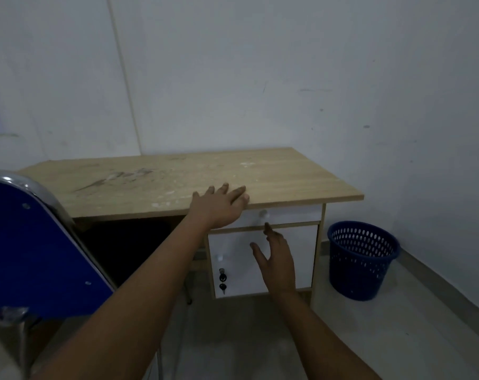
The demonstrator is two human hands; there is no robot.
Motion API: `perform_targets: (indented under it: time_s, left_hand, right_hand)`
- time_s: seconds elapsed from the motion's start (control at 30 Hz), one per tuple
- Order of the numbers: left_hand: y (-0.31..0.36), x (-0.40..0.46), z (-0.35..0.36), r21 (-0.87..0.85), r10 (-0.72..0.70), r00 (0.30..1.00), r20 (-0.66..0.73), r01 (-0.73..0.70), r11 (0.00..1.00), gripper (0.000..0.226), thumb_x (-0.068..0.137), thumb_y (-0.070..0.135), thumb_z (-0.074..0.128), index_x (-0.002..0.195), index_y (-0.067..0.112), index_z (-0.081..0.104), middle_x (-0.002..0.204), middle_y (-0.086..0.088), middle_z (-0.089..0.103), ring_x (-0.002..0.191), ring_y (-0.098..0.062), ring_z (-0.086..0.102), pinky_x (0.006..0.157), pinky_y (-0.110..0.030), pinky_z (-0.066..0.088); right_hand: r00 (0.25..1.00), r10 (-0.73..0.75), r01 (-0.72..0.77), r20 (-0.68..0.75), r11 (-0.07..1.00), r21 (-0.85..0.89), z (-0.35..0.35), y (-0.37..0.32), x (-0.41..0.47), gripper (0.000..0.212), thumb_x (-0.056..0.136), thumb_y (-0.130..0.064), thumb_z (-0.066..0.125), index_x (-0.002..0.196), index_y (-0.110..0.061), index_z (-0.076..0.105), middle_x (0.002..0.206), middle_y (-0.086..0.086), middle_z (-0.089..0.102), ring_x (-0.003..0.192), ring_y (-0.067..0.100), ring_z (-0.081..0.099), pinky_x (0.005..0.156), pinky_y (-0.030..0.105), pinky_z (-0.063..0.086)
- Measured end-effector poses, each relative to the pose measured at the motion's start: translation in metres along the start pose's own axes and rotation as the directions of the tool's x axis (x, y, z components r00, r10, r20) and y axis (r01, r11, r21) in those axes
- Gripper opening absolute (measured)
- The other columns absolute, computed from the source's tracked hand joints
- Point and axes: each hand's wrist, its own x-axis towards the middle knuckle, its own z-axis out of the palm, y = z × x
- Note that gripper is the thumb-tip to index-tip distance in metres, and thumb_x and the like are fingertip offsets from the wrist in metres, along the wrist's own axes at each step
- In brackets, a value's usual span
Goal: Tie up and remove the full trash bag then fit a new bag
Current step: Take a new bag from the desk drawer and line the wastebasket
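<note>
Two bare hands reach toward the desk (178, 182), and neither holds anything. The left hand (219, 205) lies flat on the front edge of the desk top, fingers straight and slightly spread, directly above the drawer (285, 213) with its pale knob. The right hand (276, 259) hovers just below, in front of the desk's white cabinet door (301, 250), fingers relaxed and apart, not clearly touching door or drawer. Keys (222, 282) hang from the lock low on that door, at its left side. To the right of the desk, on the floor against the wall, stands the blue perforated bin (361, 259); no bag shows on its rim or through its holes, so it looks unlined, and no full bag is in sight. A blue chair (35, 248) stands at the desk's left end. My reading is that the person is about to search the desk for a fresh bag. The risks are small: the drawer could be pulled against the fingertips of the left hand where they curl over the edge, the dim light could hide a thin bag inside, or the door may be locked and resist a pull.
</note>
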Motion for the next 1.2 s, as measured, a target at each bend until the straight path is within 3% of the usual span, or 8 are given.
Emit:
perform_targets:
  time_s: [0.17,0.27,0.43,0.63,0.83,1.0,1.2]
  left_hand:
    - [-0.001,0.004,0.006,0.006,-0.001,0.998,-0.065,0.002,1.000,0.070,0.094,0.082,0.003,0.159,0.059,0.012,0.175,0.007,0.009,0.161,-0.034,0.010,0.122,-0.068,0.003]
    - [-0.002,0.004,0.008,0.002,0.006,0.997,-0.077,-0.005,1.000,0.069,0.096,0.080,0.004,0.160,0.057,0.013,0.175,0.007,0.010,0.161,-0.032,0.010,0.123,-0.066,0.004]
    - [-0.001,0.003,0.008,-0.005,0.001,0.997,-0.075,-0.002,1.000,0.068,0.096,0.079,0.005,0.160,0.057,0.014,0.175,0.008,0.010,0.161,-0.031,0.010,0.124,-0.065,0.003]
    - [-0.001,0.001,0.007,0.006,0.005,0.997,-0.080,-0.005,1.000,0.069,0.096,0.080,0.005,0.160,0.057,0.014,0.175,0.008,0.011,0.161,-0.032,0.010,0.123,-0.066,0.004]
    - [0.001,0.000,0.003,0.005,-0.004,0.999,-0.050,0.005,1.000,0.069,0.096,0.080,0.005,0.160,0.057,0.013,0.175,0.007,0.009,0.161,-0.032,0.008,0.123,-0.067,0.003]
    - [0.001,-0.001,0.001,0.001,-0.005,1.000,-0.013,0.005,1.000,0.069,0.096,0.081,0.006,0.161,0.057,0.010,0.176,0.007,0.007,0.162,-0.032,0.006,0.124,-0.068,0.002]
    - [0.001,0.000,-0.004,-0.002,-0.011,0.999,0.039,0.011,1.000,0.070,0.095,0.082,0.005,0.161,0.057,0.008,0.176,0.007,0.004,0.162,-0.033,0.004,0.123,-0.069,0.002]
  right_hand:
    - [0.999,0.021,-0.015,-0.049,0.993,0.117,0.016,0.002,0.014,0.066,0.104,-0.036,0.070,0.162,-0.028,0.040,0.148,0.000,0.060,0.133,0.016,0.059,0.111,0.041,0.053]
    - [0.996,0.026,-0.015,-0.090,0.992,0.127,0.019,0.000,0.016,0.070,0.106,-0.036,0.066,0.165,-0.042,0.028,0.157,-0.006,0.054,0.141,0.013,0.055,0.117,0.035,0.048]
    - [0.989,0.008,-0.002,-0.147,0.999,0.041,0.021,0.002,0.032,0.061,0.107,-0.020,0.065,0.162,-0.029,0.042,0.146,0.000,0.058,0.132,0.017,0.060,0.110,0.039,0.054]
    - [0.968,0.029,-0.004,-0.248,0.995,0.100,0.019,-0.004,0.046,0.031,0.107,-0.017,0.065,0.137,-0.020,0.068,0.129,0.001,0.068,0.119,0.017,0.066,0.104,0.043,0.058]
    - [0.963,0.022,0.008,-0.269,0.994,0.110,0.010,-0.013,0.037,0.026,0.106,-0.012,0.064,0.131,-0.015,0.071,0.125,0.000,0.072,0.116,0.015,0.067,0.105,0.039,0.056]
    - [0.954,0.002,0.047,-0.299,0.986,0.158,-0.006,-0.025,0.007,0.024,0.109,-0.025,0.061,0.129,-0.018,0.071,0.120,-0.009,0.070,0.111,0.008,0.067,0.098,0.030,0.057]
    - [0.956,-0.028,0.080,-0.293,0.983,0.167,-0.028,-0.036,-0.033,0.023,0.107,-0.019,0.065,0.128,-0.013,0.072,0.119,-0.005,0.071,0.113,0.008,0.067,0.100,0.032,0.058]
